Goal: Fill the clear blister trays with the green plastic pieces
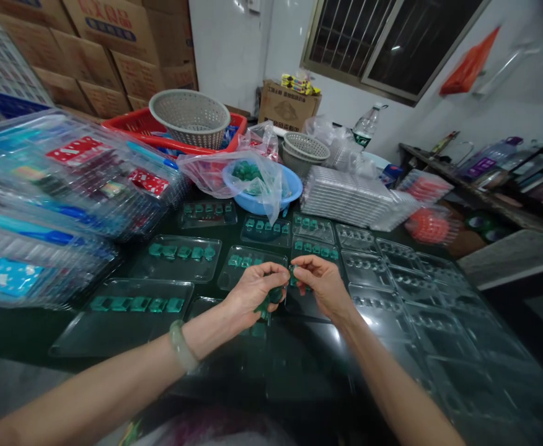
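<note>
My left hand point(253, 288), with a pale green bangle point(181, 347) on its wrist, is closed around several translucent green plastic pieces point(262, 306). Close beside it, my right hand point(323, 284) pinches a small green piece point(292, 276) between thumb and fingertips. Both hands are above the dark table, over transparent plastic trays. Rows of similar green pieces sit in the slots of a tray point(118, 334) at lower left and another tray point(192, 270) behind it. Beyond my hands, a blue basin point(291, 193) holds more green pieces point(247, 171), partly covered by a plastic bag point(211, 167).
Further transparent trays point(441, 325) spread across the right side. Packaged sets in tall stacks point(85, 179) crowd the left. Behind are a red crate point(129, 127), a grey basket point(190, 114), stacked transparent trays point(346, 197), a water bottle point(368, 127) and cardboard boxes point(113, 37).
</note>
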A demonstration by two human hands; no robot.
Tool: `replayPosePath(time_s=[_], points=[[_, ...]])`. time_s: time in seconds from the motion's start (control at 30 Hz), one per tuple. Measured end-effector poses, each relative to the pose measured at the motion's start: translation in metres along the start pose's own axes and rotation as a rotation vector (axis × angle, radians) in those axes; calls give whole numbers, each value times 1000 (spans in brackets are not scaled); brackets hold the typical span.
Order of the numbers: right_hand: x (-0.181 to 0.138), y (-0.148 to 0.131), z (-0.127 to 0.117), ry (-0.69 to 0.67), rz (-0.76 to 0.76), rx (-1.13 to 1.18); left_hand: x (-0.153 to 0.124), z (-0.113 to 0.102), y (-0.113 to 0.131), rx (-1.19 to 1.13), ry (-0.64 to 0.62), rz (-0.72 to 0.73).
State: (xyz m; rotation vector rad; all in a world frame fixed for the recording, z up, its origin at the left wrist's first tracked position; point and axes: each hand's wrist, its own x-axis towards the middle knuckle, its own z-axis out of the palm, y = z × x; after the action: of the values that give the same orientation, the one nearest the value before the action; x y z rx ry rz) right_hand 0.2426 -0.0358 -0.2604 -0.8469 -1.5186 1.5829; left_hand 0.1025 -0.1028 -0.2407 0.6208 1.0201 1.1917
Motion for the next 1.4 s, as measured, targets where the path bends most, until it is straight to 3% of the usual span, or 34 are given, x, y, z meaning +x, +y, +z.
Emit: replayPosePath(time_s=[0.23, 0.5, 0.7, 0.83, 0.97, 1.07, 1.2, 1.4], points=[[0, 3, 6, 26, 17, 67, 1, 2, 0, -64, -21, -54], [1, 3, 7, 145, -27, -25, 1, 2, 2, -74, -30, -54], [1, 4, 7, 42, -1, 122, 5, -3, 1, -144, -158, -45], [0, 9, 9, 34, 20, 114, 7, -3, 1, -115, -120, -40], [-3, 9, 8, 76, 10, -12, 8, -1, 3, -110, -30, -34], [-8, 3, 2, 108, -101, -195, 10, -1, 4, -133, -14, -37], [-12, -6, -8, -7, -251, -442, 15, -5, 3, -146, -45, -76], [-6, -12, -19, -87, -268, -503, 27, -8, 4, -145, -89, -174]])
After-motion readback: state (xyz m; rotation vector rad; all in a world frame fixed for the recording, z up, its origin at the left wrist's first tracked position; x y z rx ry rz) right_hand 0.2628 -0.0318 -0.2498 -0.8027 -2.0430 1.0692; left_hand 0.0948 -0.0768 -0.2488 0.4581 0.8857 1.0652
